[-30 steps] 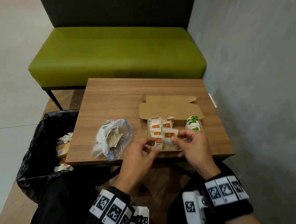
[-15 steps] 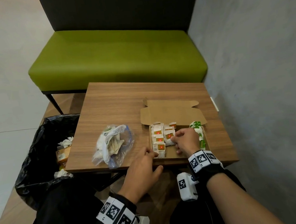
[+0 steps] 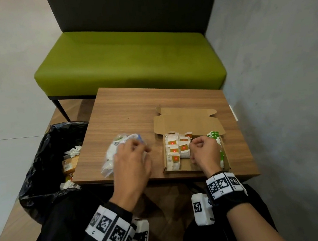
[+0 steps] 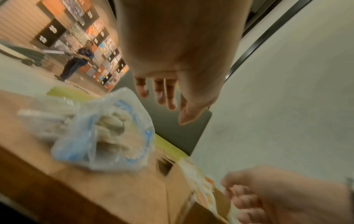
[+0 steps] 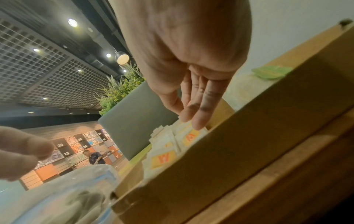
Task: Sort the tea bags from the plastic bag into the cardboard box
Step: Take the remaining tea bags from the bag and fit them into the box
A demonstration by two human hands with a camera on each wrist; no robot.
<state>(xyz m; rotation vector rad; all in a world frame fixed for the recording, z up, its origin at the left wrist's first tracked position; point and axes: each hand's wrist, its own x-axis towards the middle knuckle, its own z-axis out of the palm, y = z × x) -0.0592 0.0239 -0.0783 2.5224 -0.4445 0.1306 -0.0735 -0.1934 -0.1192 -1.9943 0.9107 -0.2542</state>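
Brown cardboard box [image 3: 225, 158] sits lower centre-right of the head view on the wooden table [image 3: 133, 111], lid flap folded back. Left part of the box holds rows of white tea bags with orange-red tags [image 3: 174, 152]; a green-tagged stack [image 3: 213, 134] lines the right wall.

Right hand [image 3: 204, 151] inside the box, between the two groups. Right wrist view: fingers [image 5: 199, 106] extended downward, close together, tips touching the top of an orange-tagged bag; nothing gripped.

Left hand [image 3: 131, 162] lower centre of the head view, over the clear plastic bag [image 3: 111, 156], which lies on the table left of the box and well apart from it. Left wrist view: fingers [image 4: 162, 91] straight and relaxed above the bag's blue-printed film [image 4: 103, 133], pale tea bags showing through. Hand holds nothing; contact with the film cannot be told, motion blur.

Black bin liner [image 3: 42, 172] with crumpled paper at the left edge, beside the table. Green bench [image 3: 128, 60] behind.
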